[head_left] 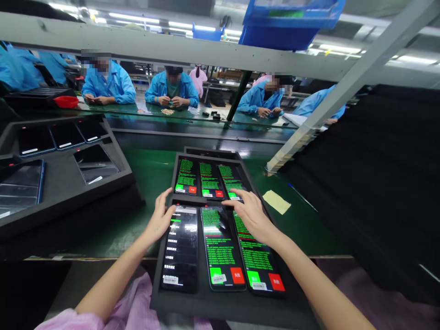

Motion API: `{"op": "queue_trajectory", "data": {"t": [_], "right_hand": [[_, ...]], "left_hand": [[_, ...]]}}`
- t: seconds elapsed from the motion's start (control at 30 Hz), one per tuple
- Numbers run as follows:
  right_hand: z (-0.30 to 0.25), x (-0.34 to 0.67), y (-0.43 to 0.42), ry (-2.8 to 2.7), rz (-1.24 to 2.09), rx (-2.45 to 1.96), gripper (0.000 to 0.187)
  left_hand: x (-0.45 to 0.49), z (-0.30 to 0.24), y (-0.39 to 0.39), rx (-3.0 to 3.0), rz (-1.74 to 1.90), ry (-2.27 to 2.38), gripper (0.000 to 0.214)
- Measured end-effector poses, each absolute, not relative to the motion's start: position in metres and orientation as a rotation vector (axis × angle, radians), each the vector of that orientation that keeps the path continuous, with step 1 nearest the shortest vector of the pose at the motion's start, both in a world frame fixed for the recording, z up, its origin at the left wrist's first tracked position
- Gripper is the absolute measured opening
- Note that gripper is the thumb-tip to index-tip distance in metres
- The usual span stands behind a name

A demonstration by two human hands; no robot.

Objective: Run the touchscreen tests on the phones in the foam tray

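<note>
The dark tray (206, 306) lies at the middle of the worktop's (151, 167) near edge, jutting past it towards the person, probably so that both rows of phones stay within reach; the phones lie face up, likely so that every screen can be read and touched. The right hand (252, 213) has its fingers spread over the back row's right-hand phone (227, 176), nothing pinched, the index fingertip by the green button, contact unclear; the left hand (160, 217), fingers parted, is at the tray's left edge beside the menu-screen phone (184, 256), perhaps steadying the tray; whether its grip bears on the rim cannot be told; a yellow note (277, 202) lies right of the tray.
</note>
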State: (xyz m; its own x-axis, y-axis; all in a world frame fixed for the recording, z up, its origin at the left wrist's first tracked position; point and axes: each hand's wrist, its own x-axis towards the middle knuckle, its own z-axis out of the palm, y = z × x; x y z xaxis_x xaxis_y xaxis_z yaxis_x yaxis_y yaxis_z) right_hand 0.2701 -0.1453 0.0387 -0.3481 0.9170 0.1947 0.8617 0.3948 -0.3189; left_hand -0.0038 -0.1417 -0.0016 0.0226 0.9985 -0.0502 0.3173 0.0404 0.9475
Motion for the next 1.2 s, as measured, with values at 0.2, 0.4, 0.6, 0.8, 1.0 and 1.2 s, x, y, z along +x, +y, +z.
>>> {"op": "queue_trajectory", "data": {"t": [0.2,0.4,0.6,0.8,1.0,1.2], "right_hand": [[0.038,0.242,-0.099,-2.446,0.133,-1.539,0.052],[0.033,0.238,-0.088,-2.495,0.06,-1.572,0.049],[0.036,0.271,-0.092,-2.17,-0.018,-1.782,0.057],[0.038,0.278,-0.098,-2.128,0.007,-1.873,0.055],[0.051,0.296,-0.172,-2.073,0.084,-1.795,0.05],[0.048,0.298,-0.261,-2.226,0.337,-1.705,0.048]], "left_hand": [[-0.005,0.02,-0.115,1.832,0.574,1.664,0.05],[-0.002,0.025,-0.11,1.864,0.526,1.684,0.053],[-0.003,0.012,-0.114,1.719,0.724,1.649,0.052],[-0.01,-0.008,-0.129,1.491,1.008,1.443,0.057],[-0.025,-0.021,-0.202,1.221,0.934,1.229,0.083],[-0.029,-0.029,-0.246,1.158,0.881,1.16,0.091]]}}
